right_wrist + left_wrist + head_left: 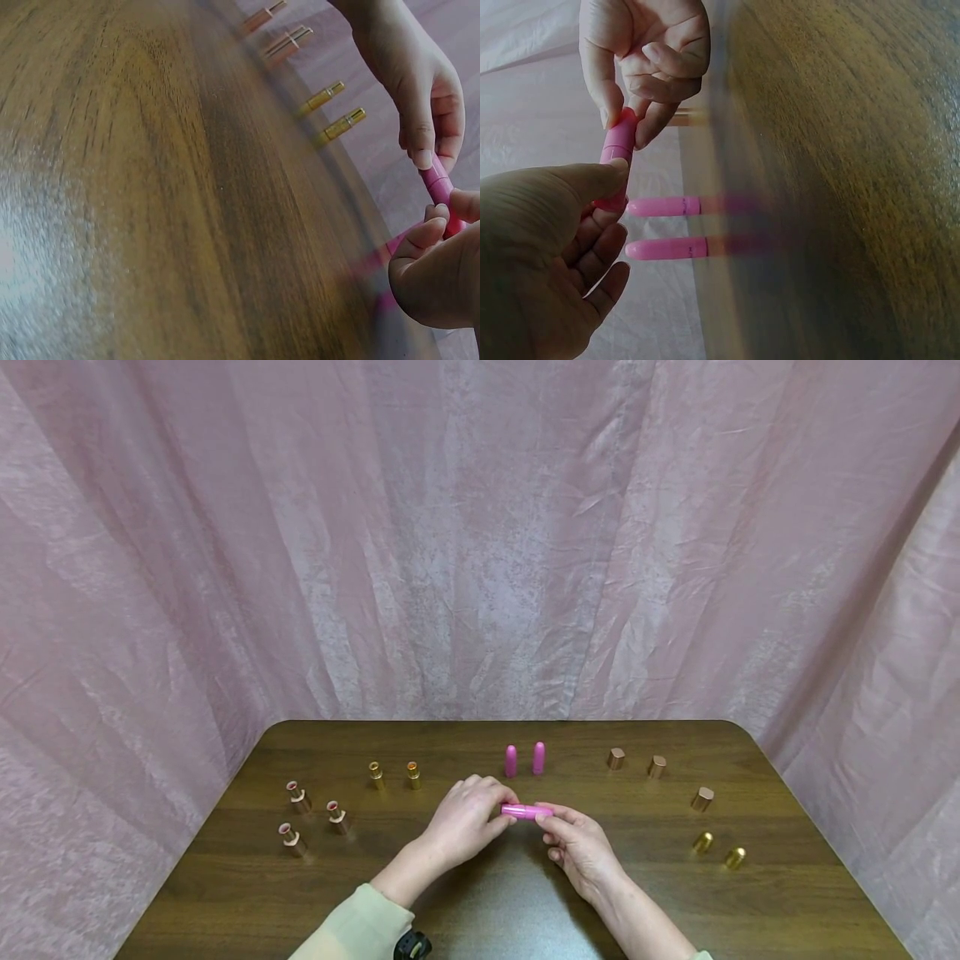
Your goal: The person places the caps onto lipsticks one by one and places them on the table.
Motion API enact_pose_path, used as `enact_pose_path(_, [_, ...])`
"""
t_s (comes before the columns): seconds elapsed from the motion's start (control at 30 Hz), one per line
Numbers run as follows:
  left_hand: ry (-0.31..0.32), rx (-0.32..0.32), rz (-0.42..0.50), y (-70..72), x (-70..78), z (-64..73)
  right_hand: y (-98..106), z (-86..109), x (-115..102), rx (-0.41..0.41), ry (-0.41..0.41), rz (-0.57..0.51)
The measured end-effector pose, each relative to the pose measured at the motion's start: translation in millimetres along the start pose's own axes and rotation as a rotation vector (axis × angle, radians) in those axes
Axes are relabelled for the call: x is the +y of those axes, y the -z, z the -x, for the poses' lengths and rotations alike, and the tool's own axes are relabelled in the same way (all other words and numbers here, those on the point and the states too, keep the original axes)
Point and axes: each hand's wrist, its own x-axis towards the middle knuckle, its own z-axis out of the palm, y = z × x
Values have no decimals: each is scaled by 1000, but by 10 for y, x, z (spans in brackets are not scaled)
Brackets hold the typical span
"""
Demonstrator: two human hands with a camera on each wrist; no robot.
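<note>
A pink lipstick tube [525, 812] lies crosswise between both hands over the middle of the table. My left hand [467, 817] pinches its left end between thumb and fingers. At the other end, my right hand [585, 852] holds it with thumb and fingertips. The left wrist view shows a seam around the lipstick tube [618, 150], with the two parts fitted together. Just behind the hands stand two more pink lipstick tubes [539, 757], upright and side by side; both also show in the left wrist view.
On the left stand two uncapped gold lipsticks [413, 775] and three uncapped rose-gold lipsticks [337, 817]. Three rose-gold caps [657, 766] and two gold caps [702, 842] stand to the right on the brown wooden table [780, 893]. A pink curtain [487, 543] hangs behind the table.
</note>
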Motion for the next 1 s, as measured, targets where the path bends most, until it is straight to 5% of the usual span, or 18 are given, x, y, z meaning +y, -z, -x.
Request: enact_pose_path(1.0, [-4, -3, 1, -7, 8, 17, -37, 11, 1, 23, 23, -2])
